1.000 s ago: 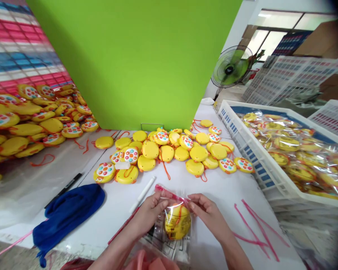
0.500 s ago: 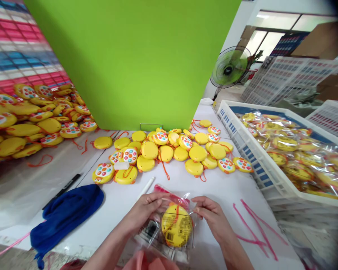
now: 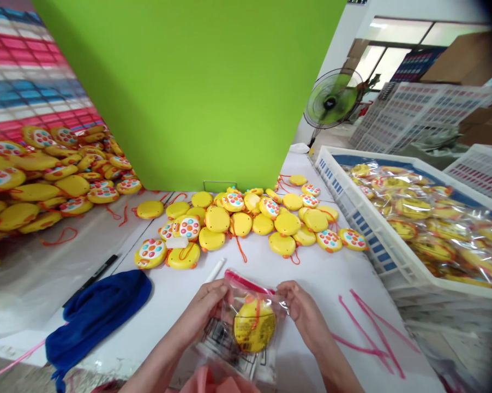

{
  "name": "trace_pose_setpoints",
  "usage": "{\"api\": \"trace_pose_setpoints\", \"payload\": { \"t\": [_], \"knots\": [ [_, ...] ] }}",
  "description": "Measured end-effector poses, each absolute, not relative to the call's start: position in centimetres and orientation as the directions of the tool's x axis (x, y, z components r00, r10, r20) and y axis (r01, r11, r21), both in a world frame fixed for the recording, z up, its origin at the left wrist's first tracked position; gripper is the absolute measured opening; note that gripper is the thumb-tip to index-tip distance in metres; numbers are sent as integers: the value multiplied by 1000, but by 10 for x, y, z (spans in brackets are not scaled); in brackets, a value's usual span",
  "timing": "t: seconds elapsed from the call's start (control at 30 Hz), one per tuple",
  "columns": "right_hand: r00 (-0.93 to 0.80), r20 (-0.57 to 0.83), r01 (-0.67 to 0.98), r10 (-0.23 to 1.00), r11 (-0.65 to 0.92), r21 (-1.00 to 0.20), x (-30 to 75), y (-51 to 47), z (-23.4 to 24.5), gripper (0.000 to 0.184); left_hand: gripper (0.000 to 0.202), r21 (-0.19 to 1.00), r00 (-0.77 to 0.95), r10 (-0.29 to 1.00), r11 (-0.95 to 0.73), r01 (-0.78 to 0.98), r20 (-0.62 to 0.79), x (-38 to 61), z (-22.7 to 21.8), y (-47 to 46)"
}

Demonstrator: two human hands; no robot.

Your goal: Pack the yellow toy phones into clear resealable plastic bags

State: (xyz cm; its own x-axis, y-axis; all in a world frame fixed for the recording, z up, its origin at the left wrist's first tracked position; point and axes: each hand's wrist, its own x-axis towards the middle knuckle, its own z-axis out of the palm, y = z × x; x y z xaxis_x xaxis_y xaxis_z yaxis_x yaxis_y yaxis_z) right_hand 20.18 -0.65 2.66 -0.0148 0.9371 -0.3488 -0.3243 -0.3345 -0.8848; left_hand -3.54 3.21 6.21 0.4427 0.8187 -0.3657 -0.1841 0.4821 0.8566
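A clear plastic bag point(image 3: 246, 368) with a pink-red strip along its top edge lies in front of me. Inside it is a round yellow chick toy point(image 3: 254, 326) with an orange cord, seen through the printed film. My left hand point(image 3: 208, 303) pinches the bag's upper left side. At the upper right corner, my right hand point(image 3: 301, 307) grips the film between thumb and fingers. More bags, flat and printed, seem to lie beneath this one. Beyond my hands, several yellow toys point(image 3: 218, 219) are spread on the table, some showing coloured dots.
A green board point(image 3: 197, 93) stands behind the toys. At left are a heap of toys point(image 3: 33, 191), a blue cloth point(image 3: 101, 316) and a black marker point(image 3: 91, 278). A white crate point(image 3: 369, 240) of bagged toys stands at right, with a fan point(image 3: 330, 102) behind it. A white pen point(image 3: 216, 269) lies near my left hand.
My right hand has shifted slightly left and up onto the bag's corner. The bag's top edge now looks straighter, and the toy has moved a little left and up.
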Motion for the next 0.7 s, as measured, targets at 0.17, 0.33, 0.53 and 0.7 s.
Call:
{"api": "trace_pose_setpoints", "payload": {
  "t": [0.17,0.33,0.53,0.7],
  "knots": [
    [-59,-310,-76,949,-314,-946,196,-9,32,49,36,876,454,828,448,-181,-330,-31,67,31],
    [-140,-273,64,952,-266,-962,200,-10,37,46,39,867,525,801,450,-214,-286,-28,59,29],
    [3,-265,125,964,-263,-957,249,-4,41,43,44,972,439,868,219,84,-234,-47,58,30],
    [744,123,-30,656,216,-976,327,9,64,25,46,767,218,975,-107,632,-43,-86,53,25]
  ]
}}
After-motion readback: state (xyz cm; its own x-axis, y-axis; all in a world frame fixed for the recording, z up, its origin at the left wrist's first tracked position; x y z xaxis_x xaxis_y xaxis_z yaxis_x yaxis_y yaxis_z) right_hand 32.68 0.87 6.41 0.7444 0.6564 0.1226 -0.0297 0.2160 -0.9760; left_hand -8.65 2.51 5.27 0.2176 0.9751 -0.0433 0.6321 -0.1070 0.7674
